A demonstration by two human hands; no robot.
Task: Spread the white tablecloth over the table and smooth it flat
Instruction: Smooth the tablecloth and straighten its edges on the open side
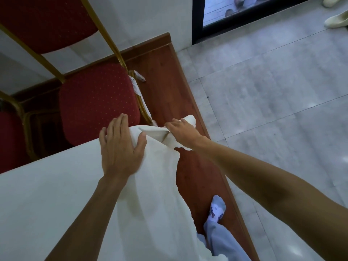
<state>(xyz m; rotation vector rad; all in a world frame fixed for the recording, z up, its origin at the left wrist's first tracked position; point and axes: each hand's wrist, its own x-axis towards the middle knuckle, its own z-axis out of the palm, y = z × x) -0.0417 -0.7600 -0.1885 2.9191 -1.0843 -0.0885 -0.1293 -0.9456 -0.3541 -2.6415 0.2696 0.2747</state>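
The white cloth tablecloth point(56, 204) drapes the table corner from seven o'clock to centre. The left hand point(120, 147) lies flat on it, fingers spread. At one o'clock, the right hand point(180, 131) pinches a bunched fold. Beyond, at eleven o'clock, stands a red padded chair point(98, 102).

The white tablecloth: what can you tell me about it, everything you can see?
The white tablecloth is plain off-white fabric. It lies smooth over the tabletop at lower left and hangs in soft folds down the corner and the side. The left hand presses flat on it at the corner, thumb over the edge. The right hand pinches a bunched, folded-over flap beside the corner, near the red chair.
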